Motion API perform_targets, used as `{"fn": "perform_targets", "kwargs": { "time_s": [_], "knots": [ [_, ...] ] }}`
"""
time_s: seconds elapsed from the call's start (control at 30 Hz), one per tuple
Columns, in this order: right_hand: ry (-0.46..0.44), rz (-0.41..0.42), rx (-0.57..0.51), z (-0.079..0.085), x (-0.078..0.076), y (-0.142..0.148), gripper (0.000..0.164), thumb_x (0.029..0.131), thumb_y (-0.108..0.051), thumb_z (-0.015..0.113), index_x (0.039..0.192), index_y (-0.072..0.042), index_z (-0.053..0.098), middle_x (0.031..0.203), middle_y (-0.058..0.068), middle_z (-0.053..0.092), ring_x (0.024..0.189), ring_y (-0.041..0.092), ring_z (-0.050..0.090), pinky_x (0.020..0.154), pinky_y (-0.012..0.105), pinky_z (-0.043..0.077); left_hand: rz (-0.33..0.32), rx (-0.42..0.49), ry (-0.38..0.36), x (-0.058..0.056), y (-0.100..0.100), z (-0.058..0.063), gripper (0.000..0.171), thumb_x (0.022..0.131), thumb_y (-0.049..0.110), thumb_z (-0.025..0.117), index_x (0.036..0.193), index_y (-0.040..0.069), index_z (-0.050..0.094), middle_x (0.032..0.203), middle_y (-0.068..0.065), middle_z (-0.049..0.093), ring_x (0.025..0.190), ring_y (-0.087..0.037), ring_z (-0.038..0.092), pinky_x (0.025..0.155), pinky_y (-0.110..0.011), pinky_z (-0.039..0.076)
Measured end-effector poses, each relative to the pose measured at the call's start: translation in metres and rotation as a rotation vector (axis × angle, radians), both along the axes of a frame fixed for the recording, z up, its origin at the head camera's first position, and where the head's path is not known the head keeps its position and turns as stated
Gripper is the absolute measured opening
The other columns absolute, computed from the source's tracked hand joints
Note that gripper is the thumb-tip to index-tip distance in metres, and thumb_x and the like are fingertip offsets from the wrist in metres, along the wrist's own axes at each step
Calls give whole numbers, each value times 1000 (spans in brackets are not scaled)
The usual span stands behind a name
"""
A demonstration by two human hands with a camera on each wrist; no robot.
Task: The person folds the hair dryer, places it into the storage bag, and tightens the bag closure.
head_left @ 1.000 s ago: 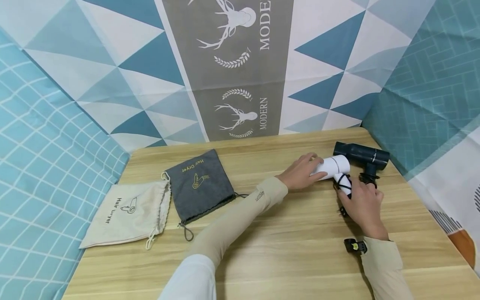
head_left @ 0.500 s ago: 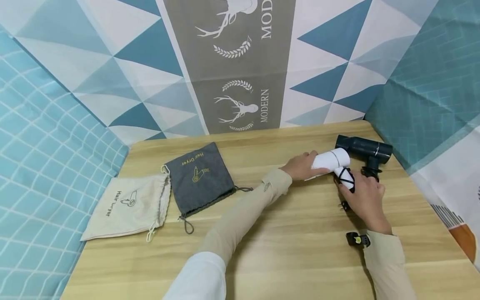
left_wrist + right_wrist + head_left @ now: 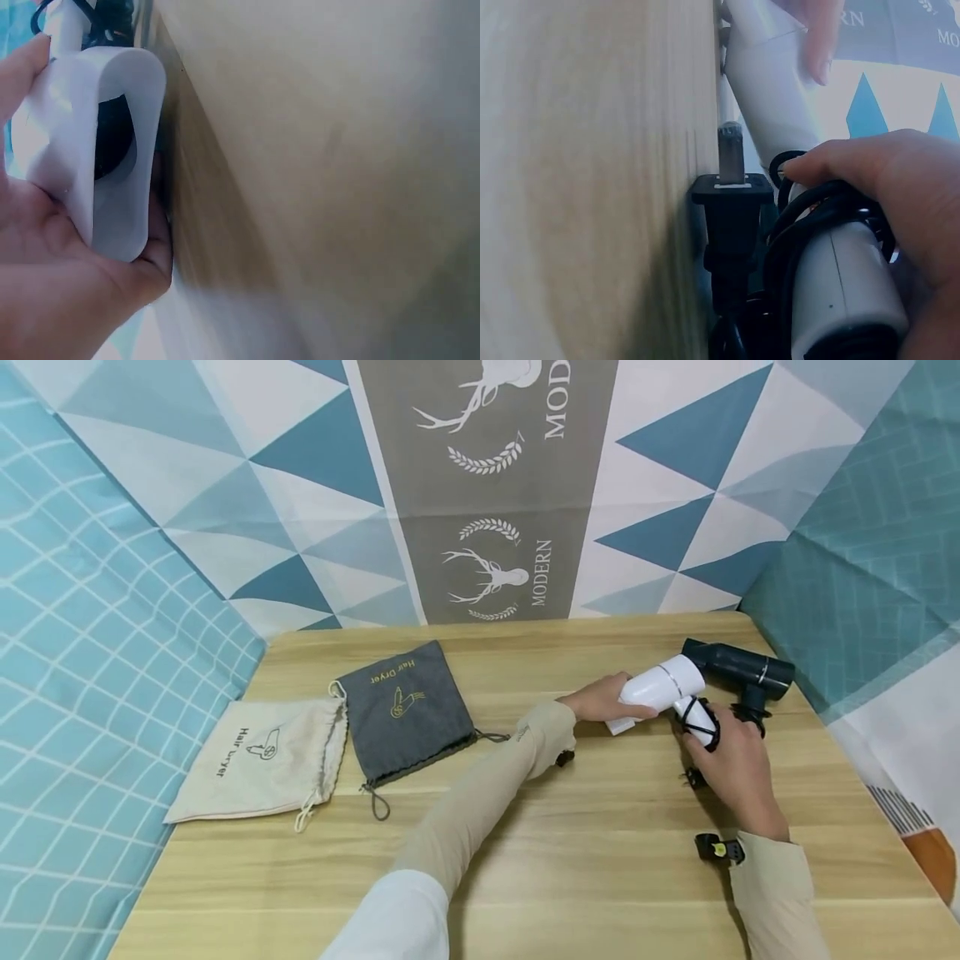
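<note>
A white hair dryer [image 3: 663, 683] lies at the right of the table, its flat nozzle [image 3: 71, 127] towards the left. My left hand [image 3: 600, 697] holds it round the nozzle end, thumb on the near side and fingers behind. The slot of the nozzle faces the left wrist camera. My right hand [image 3: 738, 768] grips the handle, where a black cord [image 3: 780, 251] is wound round it. Beside the handle, the black plug [image 3: 735, 217] hangs close to the wooden surface, prongs outward. Fingers of the right hand behind the handle are hidden.
Just behind the white one lies a black hair dryer [image 3: 738, 667], its handle partly covered by my right hand. On the left, a grey drawstring pouch [image 3: 420, 727] and a cream one [image 3: 217, 777] lie flat on the wooden table [image 3: 600, 877]. Patterned cloth walls [image 3: 420, 527] stand round it.
My left hand has gone from spread fingers on the barrel to a hold round the nozzle end. The hair dryer has tilted slightly. My right hand stays on the handle.
</note>
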State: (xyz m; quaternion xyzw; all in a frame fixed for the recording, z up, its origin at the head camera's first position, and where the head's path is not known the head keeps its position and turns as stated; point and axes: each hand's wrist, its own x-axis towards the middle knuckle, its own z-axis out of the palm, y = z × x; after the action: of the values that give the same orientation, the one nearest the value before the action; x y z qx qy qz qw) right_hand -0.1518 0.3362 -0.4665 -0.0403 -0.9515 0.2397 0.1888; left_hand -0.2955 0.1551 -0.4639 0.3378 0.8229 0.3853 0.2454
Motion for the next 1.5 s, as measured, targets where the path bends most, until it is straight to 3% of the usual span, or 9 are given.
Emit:
{"fn": "perform_targets", "kwargs": {
  "time_s": [0.2,0.37,0.7,0.8,1.03,1.17,1.37,1.43,1.5],
  "knots": [
    [66,-18,-24,0,7,-1,51,77,-17,67,121,2,49,101,27,57,80,39,47,64,49,33,21,38,-68,1,0,-5,56,73,47,68,114,16,44,94,5,55,77,-7,58,64,-20,48],
    [104,-26,-39,0,6,-1,50,77,-16,67,120,2,49,99,28,56,81,41,51,66,52,37,82,54,-94,0,3,-9,57,70,49,70,112,21,45,95,7,55,78,-7,58,65,-20,47],
    [56,-35,-79,5,7,-3,57,82,-24,63,129,0,41,109,29,53,90,42,51,69,54,39,100,81,-100,2,-3,-4,54,71,47,71,113,23,47,95,8,55,79,-7,58,66,-20,47],
    [19,-24,-120,7,9,-3,61,83,-33,61,131,-3,39,109,27,53,89,39,51,67,50,40,98,77,-92,2,-5,-5,53,71,48,70,112,23,47,95,8,55,78,-7,58,66,-20,47],
    [-170,34,-274,17,17,10,70,84,-44,57,139,-9,30,117,24,48,100,34,48,63,19,37,108,80,-100,5,-8,-7,52,71,50,69,111,26,48,96,9,55,79,-6,58,67,-20,46],
    [-278,83,-295,20,19,15,74,85,-46,55,141,-10,24,123,26,44,103,35,46,64,24,40,101,97,-117,7,-13,-9,48,73,48,68,110,25,48,96,9,56,79,-7,58,67,-20,46],
    [-321,204,-425,13,14,10,78,85,-41,56,144,-16,11,107,25,49,73,27,63,54,34,52,102,129,-109,7,-18,-12,48,74,46,68,112,25,48,97,8,56,79,-7,58,68,-20,46],
    [-315,215,-465,10,14,8,77,86,-39,56,144,-17,12,100,25,52,64,25,64,52,35,52,113,125,-112,7,-17,-13,49,74,47,68,113,25,47,97,9,55,79,-6,58,67,-20,46],
    [-294,192,-437,8,14,6,74,86,-40,55,144,-16,15,95,25,54,59,23,62,49,35,51,127,125,-120,8,-18,-14,51,73,47,68,115,26,47,97,9,55,79,-6,58,67,-20,47]
  ]
}}
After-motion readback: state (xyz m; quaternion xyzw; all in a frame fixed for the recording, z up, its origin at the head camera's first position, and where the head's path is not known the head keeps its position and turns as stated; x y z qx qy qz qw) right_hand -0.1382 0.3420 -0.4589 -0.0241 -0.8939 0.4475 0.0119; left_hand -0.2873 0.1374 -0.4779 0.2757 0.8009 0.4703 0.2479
